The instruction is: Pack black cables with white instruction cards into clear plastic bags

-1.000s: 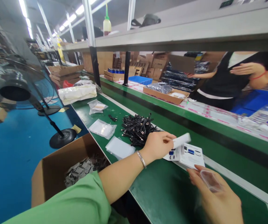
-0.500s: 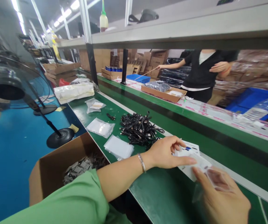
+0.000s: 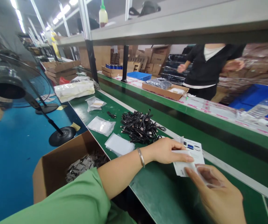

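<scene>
My left hand is closed on a small white folded paper, thumb on top. My right hand has its thumb at the near end of that paper and grips a clear plastic bag, which lies across its fingers. Under and behind the paper shows a white printed sheet with small dark and blue pictures. A heap of black cables lies on the green bench just beyond my left wrist. Closer to my forearm are a stack of white bags and another flat clear packet.
A cardboard box of small grey parts stands below the bench's left edge. Overhead runs a shelf. Across the green belt a person in black stands behind an open carton. A floor fan is at left.
Both hands have shifted slightly left, and the white paper and printed sheet are turned. Across the belt, the person has drawn back the arm that reached out with a thin stick.
</scene>
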`<state>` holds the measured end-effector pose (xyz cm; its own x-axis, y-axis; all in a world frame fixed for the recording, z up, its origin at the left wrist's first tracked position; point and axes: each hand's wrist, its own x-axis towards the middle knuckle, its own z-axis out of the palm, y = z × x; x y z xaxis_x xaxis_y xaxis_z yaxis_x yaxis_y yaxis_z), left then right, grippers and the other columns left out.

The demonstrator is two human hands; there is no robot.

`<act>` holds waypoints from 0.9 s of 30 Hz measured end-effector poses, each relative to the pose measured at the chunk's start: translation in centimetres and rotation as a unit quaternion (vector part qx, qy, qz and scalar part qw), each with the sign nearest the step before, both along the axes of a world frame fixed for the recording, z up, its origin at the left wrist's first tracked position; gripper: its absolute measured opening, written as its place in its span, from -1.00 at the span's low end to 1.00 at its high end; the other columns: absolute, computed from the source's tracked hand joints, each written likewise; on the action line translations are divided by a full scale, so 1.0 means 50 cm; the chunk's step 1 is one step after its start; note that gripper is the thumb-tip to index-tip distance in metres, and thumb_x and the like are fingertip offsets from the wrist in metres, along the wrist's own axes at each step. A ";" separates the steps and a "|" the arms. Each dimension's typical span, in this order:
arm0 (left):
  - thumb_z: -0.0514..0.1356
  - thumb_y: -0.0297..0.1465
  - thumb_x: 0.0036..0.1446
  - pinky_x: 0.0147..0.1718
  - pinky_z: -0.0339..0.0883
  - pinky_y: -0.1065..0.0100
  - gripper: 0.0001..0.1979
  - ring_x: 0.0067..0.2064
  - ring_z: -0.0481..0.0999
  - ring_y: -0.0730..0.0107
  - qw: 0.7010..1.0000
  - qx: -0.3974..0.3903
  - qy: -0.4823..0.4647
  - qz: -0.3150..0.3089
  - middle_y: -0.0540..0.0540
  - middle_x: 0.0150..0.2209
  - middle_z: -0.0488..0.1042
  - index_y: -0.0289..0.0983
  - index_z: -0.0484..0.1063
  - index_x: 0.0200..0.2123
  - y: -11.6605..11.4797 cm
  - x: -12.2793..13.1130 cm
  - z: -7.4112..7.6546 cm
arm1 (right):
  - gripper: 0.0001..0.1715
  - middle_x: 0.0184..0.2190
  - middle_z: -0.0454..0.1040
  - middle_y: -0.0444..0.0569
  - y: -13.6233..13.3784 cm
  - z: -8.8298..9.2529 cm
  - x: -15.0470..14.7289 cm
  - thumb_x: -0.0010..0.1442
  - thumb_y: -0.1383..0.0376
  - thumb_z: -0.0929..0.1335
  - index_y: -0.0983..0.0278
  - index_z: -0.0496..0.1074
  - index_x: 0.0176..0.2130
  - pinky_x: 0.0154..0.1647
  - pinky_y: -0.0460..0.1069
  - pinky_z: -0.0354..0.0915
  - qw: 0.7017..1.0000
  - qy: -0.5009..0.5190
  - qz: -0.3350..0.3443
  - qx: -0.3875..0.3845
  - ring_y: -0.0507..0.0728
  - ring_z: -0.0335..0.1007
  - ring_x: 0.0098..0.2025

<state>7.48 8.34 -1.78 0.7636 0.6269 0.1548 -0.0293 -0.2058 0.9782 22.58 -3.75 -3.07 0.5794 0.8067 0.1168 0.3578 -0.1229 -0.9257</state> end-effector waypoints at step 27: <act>0.07 -0.24 0.41 -0.31 0.37 0.28 -0.72 -0.33 0.58 0.18 0.923 0.250 0.185 0.225 -0.13 -0.40 0.55 -0.25 0.46 -0.27 -0.107 0.028 -0.013 | -0.45 -0.25 0.64 0.05 -0.006 -0.105 0.014 0.26 0.10 0.27 0.20 0.42 0.18 -0.34 0.11 0.37 0.938 -0.334 0.091 0.000 0.24 0.52 -0.45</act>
<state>8.88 3.00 -2.43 0.5019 0.8145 0.2908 0.4870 -0.5440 0.6833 23.30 -4.06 -8.31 0.2301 0.8853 0.4042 0.8733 -0.0045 -0.4872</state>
